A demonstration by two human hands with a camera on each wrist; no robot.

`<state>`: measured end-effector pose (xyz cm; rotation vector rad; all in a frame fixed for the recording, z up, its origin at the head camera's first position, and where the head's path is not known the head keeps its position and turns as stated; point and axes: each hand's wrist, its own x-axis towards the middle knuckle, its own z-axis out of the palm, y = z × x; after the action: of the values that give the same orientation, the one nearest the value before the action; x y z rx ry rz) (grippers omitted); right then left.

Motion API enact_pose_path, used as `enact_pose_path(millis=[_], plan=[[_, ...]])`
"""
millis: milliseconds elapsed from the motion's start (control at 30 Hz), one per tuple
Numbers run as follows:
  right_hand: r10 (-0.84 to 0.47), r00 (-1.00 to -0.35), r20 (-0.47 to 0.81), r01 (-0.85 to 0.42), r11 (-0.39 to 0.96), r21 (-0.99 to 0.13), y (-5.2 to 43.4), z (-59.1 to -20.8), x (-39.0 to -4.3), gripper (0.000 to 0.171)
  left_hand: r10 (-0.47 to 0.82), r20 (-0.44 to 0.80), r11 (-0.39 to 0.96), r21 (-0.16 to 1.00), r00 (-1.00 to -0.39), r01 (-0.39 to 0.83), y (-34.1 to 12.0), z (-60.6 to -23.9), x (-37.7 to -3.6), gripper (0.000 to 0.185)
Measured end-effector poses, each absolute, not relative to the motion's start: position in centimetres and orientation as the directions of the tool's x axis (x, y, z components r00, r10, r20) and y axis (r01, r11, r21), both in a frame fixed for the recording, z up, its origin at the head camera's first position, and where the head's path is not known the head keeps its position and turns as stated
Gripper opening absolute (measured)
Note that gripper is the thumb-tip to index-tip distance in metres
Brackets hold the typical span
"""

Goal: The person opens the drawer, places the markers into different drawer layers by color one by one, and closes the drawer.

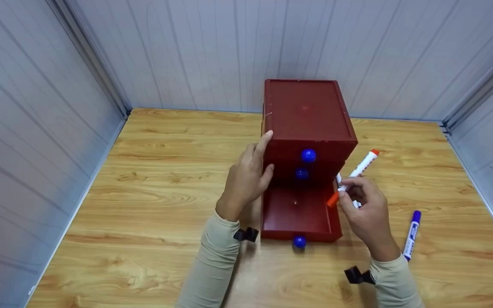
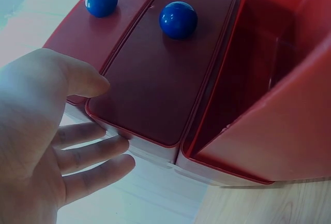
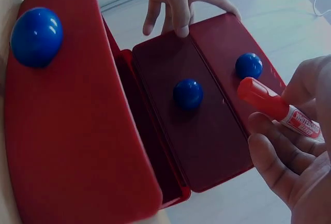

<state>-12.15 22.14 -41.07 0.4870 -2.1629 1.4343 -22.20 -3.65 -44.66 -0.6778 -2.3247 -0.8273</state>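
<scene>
At the centre of the head view stood a red drawer cabinet (image 1: 308, 115) on the wooden table (image 1: 165, 179), its bottom drawer (image 1: 296, 214) pulled out toward the lower edge of the frame, a blue knob (image 1: 299, 241) on its front. The two upper drawers were closed, each with a blue knob (one at (image 1: 308, 155), the other just below it).

The left hand (image 1: 246, 179) rested flat against the cabinet's left side, fingers straight and close together, thumb at the front edge; the left wrist view showed the thumb (image 2: 85, 79) touching the corner of a drawer front.

The right hand (image 1: 364, 209), just right of the open drawer, pinched a red-capped marker (image 1: 354, 175) between thumb and curled fingers, the marker slanting up to the right and its lower cap end over the drawer's right wall.

A blue marker (image 1: 411, 234) lay on the table at the lower right, near the right wrist.
</scene>
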Motion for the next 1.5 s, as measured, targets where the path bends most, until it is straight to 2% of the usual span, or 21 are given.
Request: enact_pose_path(millis=[133, 467, 733, 967, 1233, 1500], plan=[[-0.049, -0.789, 0.612, -0.577, 0.399, -0.713, 21.8, -40.8, -11.9, 0.020, 0.260, 0.665, 0.679, 0.390, -0.701, 0.622, -3.6, -44.6, -22.2, 0.079], [-0.154, -0.717, 0.680, -0.666, 0.439, -0.603, 20.6, -40.8, -11.8, 0.029, 0.259, 0.655, 0.680, 0.398, -0.710, 0.616, -3.6, -44.6, -22.2, 0.079], [-0.228, -0.740, 0.633, -0.651, 0.481, -0.588, 20.9, -43.3, -12.5, 0.034, 0.258, 0.660, 0.687, 0.388, -0.705, 0.615, -3.6, -44.7, -22.3, 0.079], [-0.316, -0.708, 0.631, -0.692, 0.485, -0.534, 21.3, -45.3, -13.5, 0.032, 0.256, 0.666, 0.677, 0.393, -0.700, 0.622, -3.6, -44.7, -22.3, 0.079], [-0.380, -0.768, 0.516, -0.635, 0.560, -0.533, 20.4, -45.7, -13.1, 0.022, 0.252, 0.669, 0.679, 0.393, -0.700, 0.620, -3.6, -44.7, -22.3, 0.078], [-0.395, -0.800, 0.452, -0.597, 0.603, -0.529, 19.8, -46.2, -12.8, 0.028, 0.253, 0.668, 0.678, 0.394, -0.700, 0.620, -3.6, -44.7, -22.3, 0.078]])
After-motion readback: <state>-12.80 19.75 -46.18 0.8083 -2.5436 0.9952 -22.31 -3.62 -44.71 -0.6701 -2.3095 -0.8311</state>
